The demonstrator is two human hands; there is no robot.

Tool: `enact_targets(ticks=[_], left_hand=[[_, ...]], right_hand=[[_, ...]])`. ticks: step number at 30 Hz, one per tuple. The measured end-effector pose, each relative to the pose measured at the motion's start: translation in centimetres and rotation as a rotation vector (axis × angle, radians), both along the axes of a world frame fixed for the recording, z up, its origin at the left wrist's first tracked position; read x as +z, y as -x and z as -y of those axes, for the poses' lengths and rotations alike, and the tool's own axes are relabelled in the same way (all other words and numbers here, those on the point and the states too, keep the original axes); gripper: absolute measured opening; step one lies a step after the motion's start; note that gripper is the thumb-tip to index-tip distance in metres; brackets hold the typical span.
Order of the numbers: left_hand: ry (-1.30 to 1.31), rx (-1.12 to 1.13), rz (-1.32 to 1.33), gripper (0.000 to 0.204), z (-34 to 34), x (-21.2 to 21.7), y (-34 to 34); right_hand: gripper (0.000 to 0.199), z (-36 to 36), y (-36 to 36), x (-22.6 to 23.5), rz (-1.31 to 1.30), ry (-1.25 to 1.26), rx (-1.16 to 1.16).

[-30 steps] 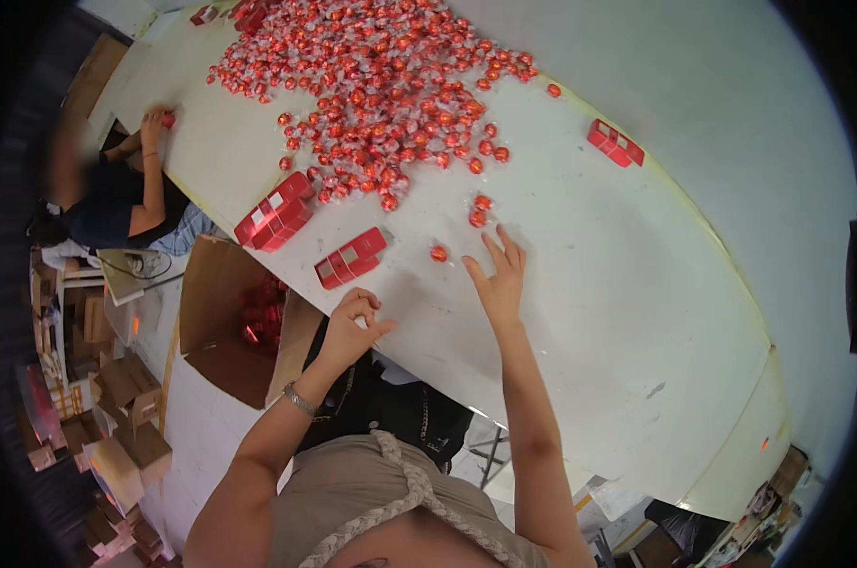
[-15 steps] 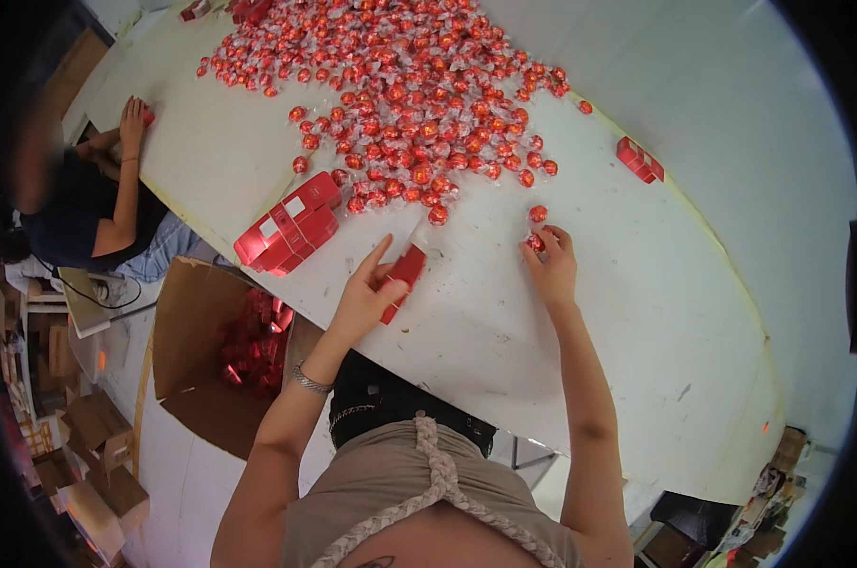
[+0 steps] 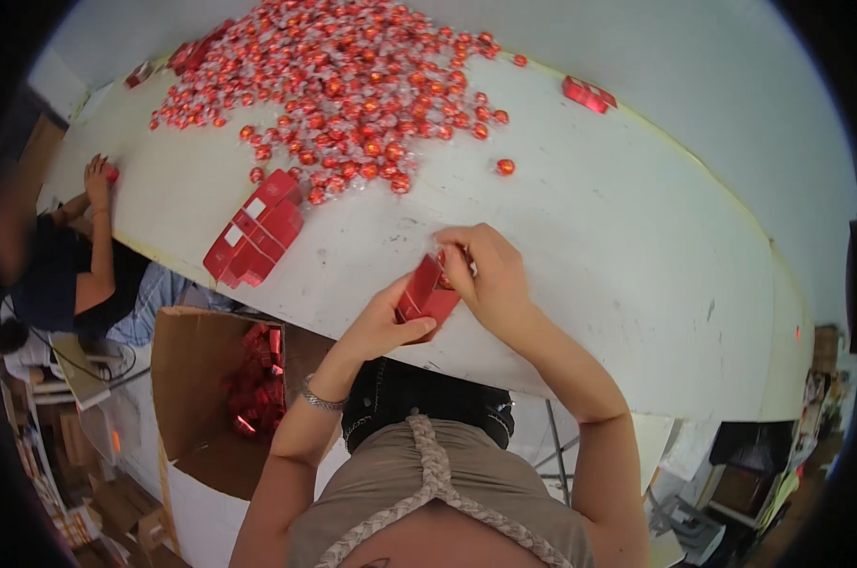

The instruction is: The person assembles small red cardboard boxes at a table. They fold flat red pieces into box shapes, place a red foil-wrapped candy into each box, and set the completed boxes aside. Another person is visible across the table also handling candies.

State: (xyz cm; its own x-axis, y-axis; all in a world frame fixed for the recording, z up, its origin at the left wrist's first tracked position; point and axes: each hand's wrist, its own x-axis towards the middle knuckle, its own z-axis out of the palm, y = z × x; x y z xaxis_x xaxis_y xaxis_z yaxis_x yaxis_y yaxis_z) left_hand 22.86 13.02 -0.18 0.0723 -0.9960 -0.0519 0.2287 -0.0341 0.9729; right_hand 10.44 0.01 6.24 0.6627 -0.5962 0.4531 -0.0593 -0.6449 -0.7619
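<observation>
A: Left hand [image 3: 381, 327]?
B: It's gripping a small red box [image 3: 427, 305] above the near edge of the white table [image 3: 637, 275]. The thumb is pressing on the lower end; the other fingers are mostly hiding behind the box.

A: And the right hand [image 3: 493, 275]?
B: Closing in a pinch on a red wrapped ball [image 3: 445, 277] at the box's upper end. Fingers are covering much of it, so I'm not telling how far in it is sitting. The inside of the box is staying out of view.

A: Around them?
B: One loose ball [image 3: 505, 168] is lying alone beyond the right hand. The big heap of wrapped balls [image 3: 353, 104] is running off the top of the view. A banded stack of red boxes [image 3: 256, 230] is resting left of the hands.

A: Below that?
B: An open carton [image 3: 196, 379] is standing beside the table, holding shiny red pieces [image 3: 255, 379]; their shapes are blurring together.

A: Far left?
B: A co-worker's hand [image 3: 98, 180] is touching something small and red [image 3: 112, 174], too covered to make out.
</observation>
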Motion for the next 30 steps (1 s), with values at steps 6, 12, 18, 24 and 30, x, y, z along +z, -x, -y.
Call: enact_targets(ticks=[6,12,18,24,30], left_hand=[[0.056,0.138,-0.072,0.071,2.1,0.1,1.8],[0.069,0.014,0.108,0.08,2.9,0.6,1.3],[0.143,0.068,0.316,0.068,5.0,0.3,4.0],[0.203,0.081,0.544,0.042,8.1,1.6,7.0],[0.053,-0.064,0.301,0.035,9.2,1.0,10.2]], right_hand=[[0.018,0.2,2.0,-1.1,-0.131,0.146,-0.14],[0.02,1.7,3.6,-1.7,-0.198,0.207,0.08],[0.035,1.2,4.2,-4.9,-0.017,0.368,-0.168],[0.025,-0.6,8.2,-5.8,0.331,-0.532,-0.109],[0.018,-1.0,9.9,-6.0,0.532,-0.463,-0.497]])
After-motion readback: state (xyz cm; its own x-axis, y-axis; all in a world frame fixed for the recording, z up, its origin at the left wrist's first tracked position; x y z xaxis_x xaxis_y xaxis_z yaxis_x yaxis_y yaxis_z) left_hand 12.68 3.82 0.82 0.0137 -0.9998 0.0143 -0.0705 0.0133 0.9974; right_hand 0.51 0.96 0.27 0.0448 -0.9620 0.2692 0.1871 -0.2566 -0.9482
